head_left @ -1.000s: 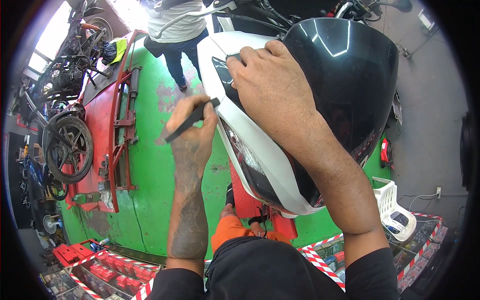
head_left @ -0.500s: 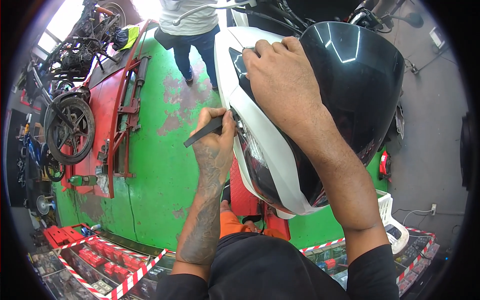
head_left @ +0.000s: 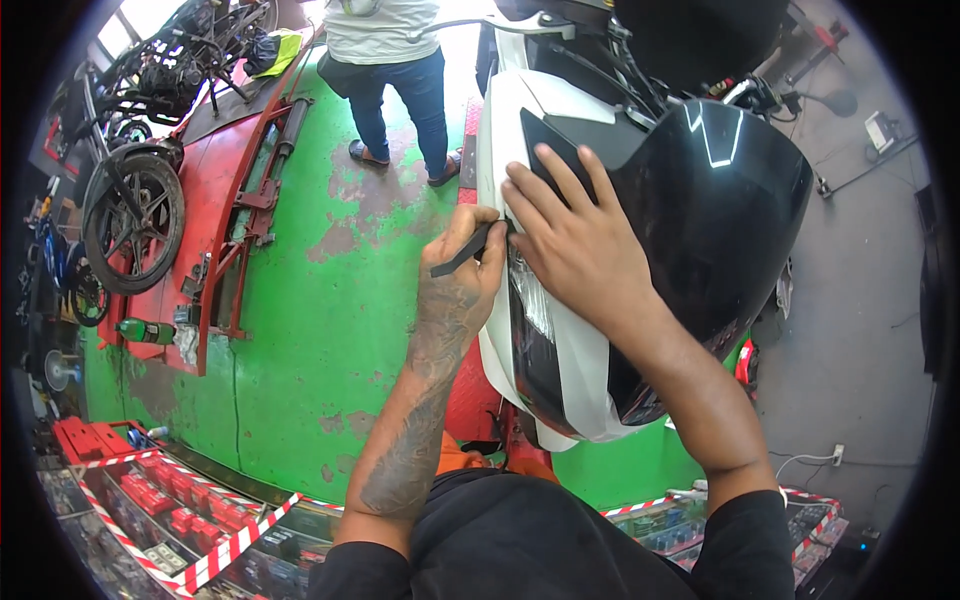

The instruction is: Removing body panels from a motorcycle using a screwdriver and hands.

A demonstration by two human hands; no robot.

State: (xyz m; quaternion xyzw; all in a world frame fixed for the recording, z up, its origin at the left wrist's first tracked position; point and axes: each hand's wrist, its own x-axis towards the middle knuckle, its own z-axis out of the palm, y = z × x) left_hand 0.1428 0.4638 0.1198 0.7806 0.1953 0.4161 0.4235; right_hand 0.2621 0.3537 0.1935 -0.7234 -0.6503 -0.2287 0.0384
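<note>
A motorcycle front with a white fairing panel and a dark glossy windscreen is in front of me. My left hand pinches a flat black strip-like pry tool between thumb and fingers. The tool's far end meets the seam at the panel's left edge, by the clear headlight; its tip is hidden. My right hand lies with spread fingers on the white panel and the dark trim beside it. Its thumb is close to my left fingertips.
On the left, a red lift table carries a partly stripped motorcycle. A person stands beyond the fairing on the green floor. Low glass display cases with red-and-white striped edging flank me. A grey wall rises at right.
My right hand has gone from curled fingers on the upper dark part to lying flatter with fingers spread. The left hand keeps the pry tool at the seam. The whole view has shifted.
</note>
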